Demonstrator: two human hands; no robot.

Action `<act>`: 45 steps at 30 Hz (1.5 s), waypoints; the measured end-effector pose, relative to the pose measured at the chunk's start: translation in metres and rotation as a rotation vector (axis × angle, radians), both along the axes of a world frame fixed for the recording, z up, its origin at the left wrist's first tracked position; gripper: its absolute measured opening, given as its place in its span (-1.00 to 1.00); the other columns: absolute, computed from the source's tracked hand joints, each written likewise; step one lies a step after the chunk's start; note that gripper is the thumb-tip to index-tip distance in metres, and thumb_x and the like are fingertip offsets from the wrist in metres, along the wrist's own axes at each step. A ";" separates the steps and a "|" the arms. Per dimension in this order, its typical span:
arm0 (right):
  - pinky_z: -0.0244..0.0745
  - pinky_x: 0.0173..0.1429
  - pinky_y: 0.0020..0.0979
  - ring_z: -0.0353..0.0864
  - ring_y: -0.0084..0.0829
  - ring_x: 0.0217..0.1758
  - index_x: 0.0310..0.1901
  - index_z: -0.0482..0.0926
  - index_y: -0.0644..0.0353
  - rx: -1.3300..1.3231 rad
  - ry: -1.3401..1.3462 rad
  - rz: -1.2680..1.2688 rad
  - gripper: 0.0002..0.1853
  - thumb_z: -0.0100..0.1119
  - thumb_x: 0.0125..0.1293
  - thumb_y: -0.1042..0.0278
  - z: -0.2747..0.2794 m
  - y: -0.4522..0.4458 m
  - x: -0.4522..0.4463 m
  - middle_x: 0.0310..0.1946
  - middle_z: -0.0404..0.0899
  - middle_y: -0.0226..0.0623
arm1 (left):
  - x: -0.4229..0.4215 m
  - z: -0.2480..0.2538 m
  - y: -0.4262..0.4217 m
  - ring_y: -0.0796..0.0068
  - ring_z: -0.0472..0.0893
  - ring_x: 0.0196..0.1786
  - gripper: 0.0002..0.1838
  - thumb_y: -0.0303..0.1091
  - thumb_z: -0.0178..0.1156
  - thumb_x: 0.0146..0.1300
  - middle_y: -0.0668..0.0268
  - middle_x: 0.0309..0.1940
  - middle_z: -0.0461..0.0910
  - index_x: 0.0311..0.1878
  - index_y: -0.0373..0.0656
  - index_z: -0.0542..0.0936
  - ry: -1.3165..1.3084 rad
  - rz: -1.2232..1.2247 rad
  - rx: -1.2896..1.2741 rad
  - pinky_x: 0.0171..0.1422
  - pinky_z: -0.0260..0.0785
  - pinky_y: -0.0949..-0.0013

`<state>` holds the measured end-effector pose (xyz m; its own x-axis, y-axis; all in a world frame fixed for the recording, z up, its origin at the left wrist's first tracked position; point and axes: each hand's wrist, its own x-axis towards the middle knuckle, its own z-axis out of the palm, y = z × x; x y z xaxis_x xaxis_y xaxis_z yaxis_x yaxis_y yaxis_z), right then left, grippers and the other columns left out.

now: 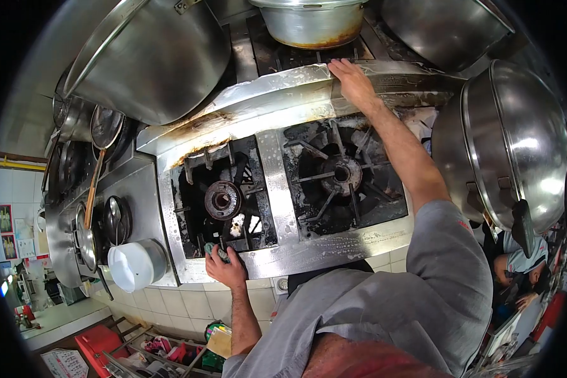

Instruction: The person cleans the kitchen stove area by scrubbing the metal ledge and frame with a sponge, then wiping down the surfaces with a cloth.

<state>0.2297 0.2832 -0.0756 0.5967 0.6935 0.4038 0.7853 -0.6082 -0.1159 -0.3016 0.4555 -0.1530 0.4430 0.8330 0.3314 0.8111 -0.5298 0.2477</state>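
My left hand (227, 269) is closed round a green scouring pad (217, 252), pressed to the front steel edge of the gas stove (321, 246). Just behind it sits the left burner (223, 200), its ring exposed and its grate apparently off. My right arm reaches across the stove, and my right hand (354, 82) lies with fingers stretched out over the top edge of the raised steel back ledge (277, 97). The right burner (341, 175) has its spoked grate around it. Whitish suds streak the steel between and around the burners. Brown grime marks the ledge.
A large steel pot (157, 63) and an aluminium pot (312, 24) stand behind the ledge. Big steel bowls (516, 145) lean at the right. On the left are a white plastic tub (137, 264) and a wooden-handled strainer (97, 170). Another person (521, 261) is at far right.
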 end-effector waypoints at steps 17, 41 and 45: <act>0.31 0.23 -0.24 0.35 -0.24 0.23 0.19 0.38 0.15 0.149 -0.280 0.102 -0.53 -0.03 0.19 0.56 0.021 0.019 -0.013 0.14 0.42 -0.20 | 0.000 0.000 -0.001 0.00 0.33 0.19 -0.57 -0.07 0.20 0.18 0.00 0.08 0.40 0.06 -0.07 0.51 -0.030 -0.003 -0.015 0.29 0.08 -0.01; 0.25 0.20 0.02 0.39 -0.21 0.17 0.11 0.41 0.19 -0.012 -0.124 -0.492 -0.62 -0.12 0.24 0.43 -0.004 -0.096 0.038 0.07 0.44 -0.16 | 0.002 0.001 0.001 -0.01 0.34 0.18 -0.58 -0.09 0.20 0.18 -0.01 0.07 0.41 0.05 -0.09 0.50 -0.021 -0.003 0.010 0.28 0.09 -0.01; 0.17 0.28 0.02 0.30 -0.24 0.26 0.13 0.40 0.22 -0.214 -0.203 -0.626 -0.57 -0.04 0.19 0.39 -0.008 -0.101 0.054 0.09 0.42 -0.15 | 0.002 -0.001 0.000 -0.01 0.34 0.17 -0.58 -0.10 0.21 0.18 -0.02 0.07 0.41 0.05 -0.09 0.51 -0.028 0.007 0.021 0.28 0.10 0.00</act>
<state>0.2838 0.1821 -0.0836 0.8375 0.3203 0.4427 0.2727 -0.9471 0.1692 -0.2994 0.4557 -0.1537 0.4273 0.8289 0.3611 0.8081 -0.5293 0.2587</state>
